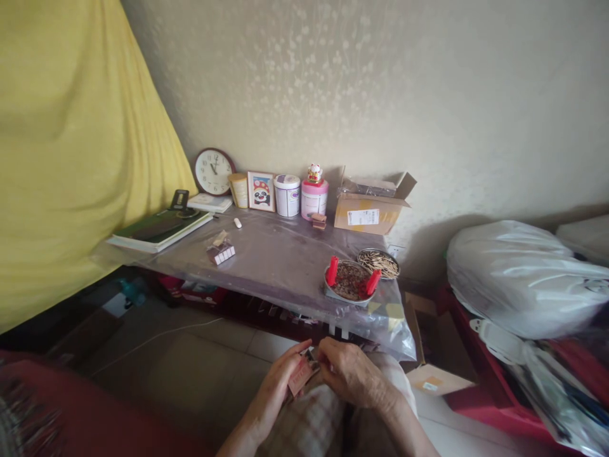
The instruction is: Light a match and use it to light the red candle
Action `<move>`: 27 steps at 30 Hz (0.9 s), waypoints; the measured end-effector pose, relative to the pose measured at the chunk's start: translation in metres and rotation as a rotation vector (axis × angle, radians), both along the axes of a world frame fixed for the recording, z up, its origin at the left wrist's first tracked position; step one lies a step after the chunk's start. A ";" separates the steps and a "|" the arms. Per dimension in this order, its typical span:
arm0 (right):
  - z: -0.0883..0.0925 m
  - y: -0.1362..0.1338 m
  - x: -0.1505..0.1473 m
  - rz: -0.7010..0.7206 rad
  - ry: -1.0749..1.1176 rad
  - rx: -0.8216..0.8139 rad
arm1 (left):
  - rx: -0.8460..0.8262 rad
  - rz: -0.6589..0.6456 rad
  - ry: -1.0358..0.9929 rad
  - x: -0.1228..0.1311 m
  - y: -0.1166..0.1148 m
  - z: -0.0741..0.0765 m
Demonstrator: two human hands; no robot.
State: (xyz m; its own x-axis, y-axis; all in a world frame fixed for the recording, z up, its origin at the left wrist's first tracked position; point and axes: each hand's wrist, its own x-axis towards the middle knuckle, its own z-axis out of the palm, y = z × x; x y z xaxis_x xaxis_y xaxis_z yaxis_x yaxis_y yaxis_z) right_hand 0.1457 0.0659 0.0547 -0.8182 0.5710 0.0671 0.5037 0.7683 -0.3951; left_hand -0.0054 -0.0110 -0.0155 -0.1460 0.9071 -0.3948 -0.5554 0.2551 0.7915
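Above my lap, my left hand (280, 374) grips a small pinkish-brown matchbox (299, 376) between thumb and fingers. Its upper end looks open, with something dark and pale inside. My right hand (349, 371) is at that end, fingers pinched together; what they hold is hidden. Just beyond, at the table's front right, a round tin (351, 282) contains small brown bits and two red plastic pieces standing at its sides. Behind it is a dish of thin wooden sticks (378, 262). A bundle of small boxes (221, 249) lies toward the table's left.
The plastic-covered table (276, 247) carries a clock (214, 171), a framed panda picture (261, 191), tubs (287, 195) and an open carton (366, 209) along the wall. A green book (159, 228) lies left. Another carton (440, 346) and white bags (518, 273) sit right.
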 end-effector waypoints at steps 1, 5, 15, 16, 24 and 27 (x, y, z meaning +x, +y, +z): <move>0.002 0.001 0.002 -0.003 0.028 -0.024 | 0.009 -0.005 0.016 0.000 0.000 0.001; 0.011 0.002 0.005 0.010 0.153 -0.067 | 0.042 0.012 0.028 0.000 -0.003 0.014; 0.023 -0.001 0.001 0.029 0.185 0.047 | 0.101 0.048 -0.055 0.006 0.007 0.017; 0.024 -0.001 0.001 0.034 0.190 0.023 | 0.107 0.048 -0.066 0.007 0.009 0.016; 0.022 0.004 -0.001 -0.037 0.470 -0.351 | 0.176 0.056 -0.124 0.010 0.010 0.038; 0.017 0.007 -0.001 -0.161 0.710 -0.593 | 0.177 0.066 -0.098 0.009 0.005 0.052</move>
State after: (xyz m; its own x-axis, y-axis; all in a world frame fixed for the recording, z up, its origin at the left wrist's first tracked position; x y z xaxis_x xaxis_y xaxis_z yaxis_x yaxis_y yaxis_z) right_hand 0.1448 0.0732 0.0722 -0.6054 0.7748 0.1822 0.0777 0.2854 -0.9553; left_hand 0.0040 -0.0062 0.0362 -0.1761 0.9532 -0.2458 -0.6431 0.0776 0.7618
